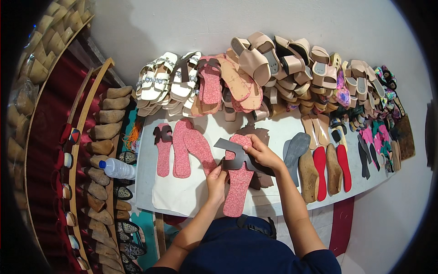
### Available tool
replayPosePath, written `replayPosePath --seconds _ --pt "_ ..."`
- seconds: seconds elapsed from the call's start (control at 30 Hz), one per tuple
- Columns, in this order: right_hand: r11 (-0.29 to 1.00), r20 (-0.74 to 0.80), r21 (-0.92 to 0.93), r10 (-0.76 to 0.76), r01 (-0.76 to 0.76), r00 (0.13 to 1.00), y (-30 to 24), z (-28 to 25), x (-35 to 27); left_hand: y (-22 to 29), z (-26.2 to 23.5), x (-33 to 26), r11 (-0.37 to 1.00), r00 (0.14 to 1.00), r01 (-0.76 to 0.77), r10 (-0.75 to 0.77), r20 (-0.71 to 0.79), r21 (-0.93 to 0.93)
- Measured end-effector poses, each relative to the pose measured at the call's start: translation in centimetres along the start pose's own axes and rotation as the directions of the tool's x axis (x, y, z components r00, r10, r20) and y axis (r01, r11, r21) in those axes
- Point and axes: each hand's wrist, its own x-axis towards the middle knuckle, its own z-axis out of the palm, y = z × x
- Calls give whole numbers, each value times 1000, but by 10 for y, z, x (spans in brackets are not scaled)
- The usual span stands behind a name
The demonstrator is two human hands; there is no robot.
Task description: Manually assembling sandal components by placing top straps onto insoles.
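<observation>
Above the table's near edge I hold a pink patterned insole (238, 192) with a dark brown cut-out sandal strap (234, 160) laid across it. My left hand (216, 183) pinches the strap's left end beside the insole's edge. At the far end, the fingers of my right hand (261, 154) close on the insole and the strap's right side; part of that grip is hidden. Beneath them, dark strap pieces (261, 181) lie piled on the white sheet. Left of my hands rest two overlapping pink insoles (181, 155) and another insole (163, 157) with a dark strap on it.
White sandals (157, 82), beige heeled sandals (258, 61) and more insoles (235, 82) are heaped along the wall. On the right are wooden shoe lasts (308, 178) and red insoles (320, 176). A water bottle (119, 169) stands left, beside racks of wooden lasts (109, 116).
</observation>
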Motion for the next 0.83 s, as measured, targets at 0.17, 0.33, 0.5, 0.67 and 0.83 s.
replayPosePath --seconds 0.17,0.33,0.5,0.67,0.83 --pt "993 -13 -99 -68 66 998 5 -2 0 6 2 -4 984 995 22 -3 101 -178" --pt "981 -55 -184 -68 57 996 3 -2 0 8 -5 -2 958 981 96 -45 188 -271" --pt "945 -109 -326 -83 44 991 1 3 0 3 7 -2 993 992 -44 56 109 -110" --pt "950 -98 -307 -95 61 991 -4 7 -1 0 0 2 994 992 -80 87 90 -79" --pt "994 -26 -77 -76 73 997 10 5 -1 2 -2 1 998 988 -54 58 145 -34"
